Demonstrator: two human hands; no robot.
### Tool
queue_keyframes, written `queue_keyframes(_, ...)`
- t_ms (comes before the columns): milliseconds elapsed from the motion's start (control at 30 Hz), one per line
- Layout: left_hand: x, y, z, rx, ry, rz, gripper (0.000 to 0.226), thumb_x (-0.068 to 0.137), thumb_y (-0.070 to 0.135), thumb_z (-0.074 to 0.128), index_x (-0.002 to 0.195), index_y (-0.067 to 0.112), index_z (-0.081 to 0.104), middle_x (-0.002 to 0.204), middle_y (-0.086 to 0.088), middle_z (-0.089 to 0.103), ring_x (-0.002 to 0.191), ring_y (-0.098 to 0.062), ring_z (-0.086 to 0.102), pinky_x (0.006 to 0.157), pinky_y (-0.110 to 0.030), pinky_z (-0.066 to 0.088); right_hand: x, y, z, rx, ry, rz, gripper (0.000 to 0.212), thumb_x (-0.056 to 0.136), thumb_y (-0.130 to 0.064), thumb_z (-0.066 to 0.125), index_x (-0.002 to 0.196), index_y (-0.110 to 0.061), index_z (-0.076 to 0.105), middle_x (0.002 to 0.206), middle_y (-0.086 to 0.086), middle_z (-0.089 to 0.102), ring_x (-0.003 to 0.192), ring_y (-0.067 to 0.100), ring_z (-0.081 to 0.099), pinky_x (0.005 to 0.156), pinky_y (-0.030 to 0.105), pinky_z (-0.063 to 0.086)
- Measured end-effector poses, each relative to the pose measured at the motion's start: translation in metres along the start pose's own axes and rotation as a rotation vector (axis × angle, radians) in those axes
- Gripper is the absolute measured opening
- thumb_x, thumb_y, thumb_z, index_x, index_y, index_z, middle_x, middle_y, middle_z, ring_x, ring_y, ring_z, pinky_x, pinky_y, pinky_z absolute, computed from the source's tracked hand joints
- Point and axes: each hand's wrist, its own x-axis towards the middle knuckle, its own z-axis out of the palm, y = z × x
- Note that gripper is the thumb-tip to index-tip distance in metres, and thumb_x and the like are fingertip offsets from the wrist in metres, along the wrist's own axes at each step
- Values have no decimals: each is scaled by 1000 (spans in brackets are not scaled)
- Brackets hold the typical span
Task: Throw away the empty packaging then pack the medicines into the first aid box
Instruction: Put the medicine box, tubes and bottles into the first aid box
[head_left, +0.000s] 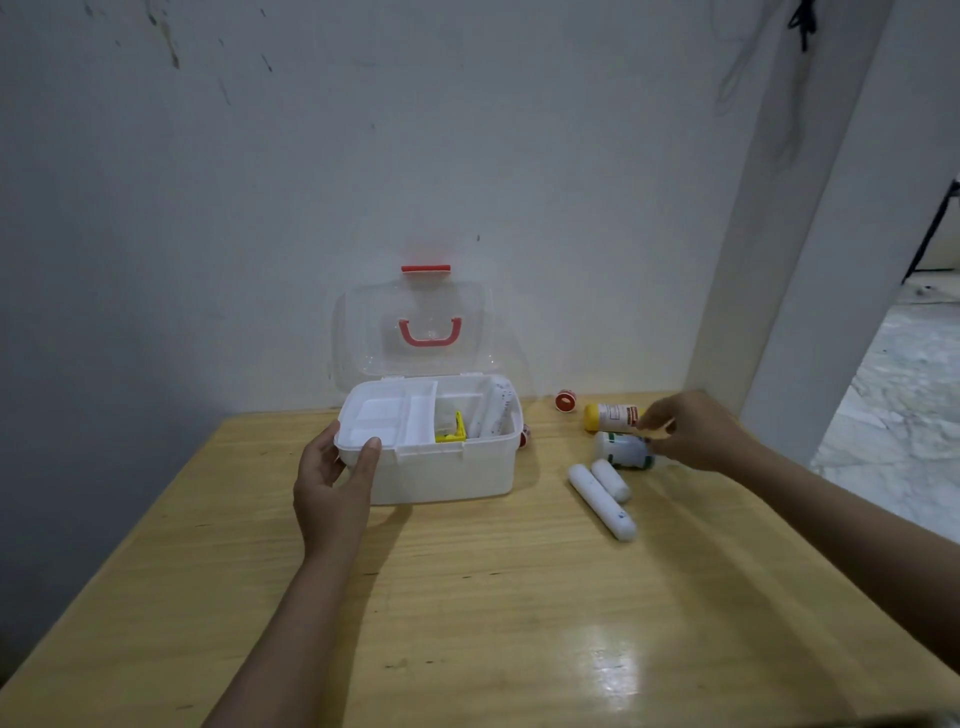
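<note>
1. Two bare forearms reach up from the bottom edge of the frame across a pale wooden tabletop (467, 597), whose glossy surface shows a bright glare patch at lower centre right.
2. At centre left, the left hand (332, 488) grips the near left corner of the white first aid box (447, 473), thumb on the front wall near the rim and fingers around the side.
3. The box stands open at centre frame, its clear lid (415, 327) upright against the wall, with a red handle (430, 332) and a red latch (426, 268) at the top.
4. Inside, a white divided tray fills the left part; a yellow item (453, 430) and some clear packets sit in the right part.
5. At centre right, the right hand (696, 431) hovers with fingers curled; its fingertips meet the end of a lying yellow-capped bottle (610, 417), but a firm grasp cannot be told.
6. Just below that lies a white bottle with green print (621, 449), blurred.
7. Two white rolls (602, 501) lie side by side, lower down.
8. A small red and white roll (565, 400) rests near the wall, right of the box.
</note>
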Motion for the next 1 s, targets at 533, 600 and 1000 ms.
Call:
queue_keyframes(533, 14, 31, 2, 564, -210, 161, 74, 89, 41, 59, 149, 12, 26, 158, -8, 25, 144, -26, 26, 112, -39, 28, -16, 48, 29, 125, 40, 124, 34, 84, -14, 65, 118, -15, 64, 118, 7, 65, 90, 15, 55, 83, 28, 45)
queue_keyframes(600, 14, 28, 5, 648, -257, 176, 83, 87, 50, 57, 151, 12, 19, 161, -7, 14, 147, -25, 15, 115, -41, 22, -18, 48, 29, 162, 84, 137, 31, 83, -13, 66, 114, -12, 66, 113, 9, 67, 88, 16, 56, 81, 27, 43)
queue_keyframes(1000, 14, 22, 3, 595, -181, 226, 87, 75, 49, 72, 144, 11, 35, 152, -7, 35, 139, -25, 34, 108, -40, 35, -23, -18, -23, 724, 344, -29, 18, 83, -5, 66, 99, -13, 68, 80, 12, 73, 67, 7, 72, 68, 24, 60)
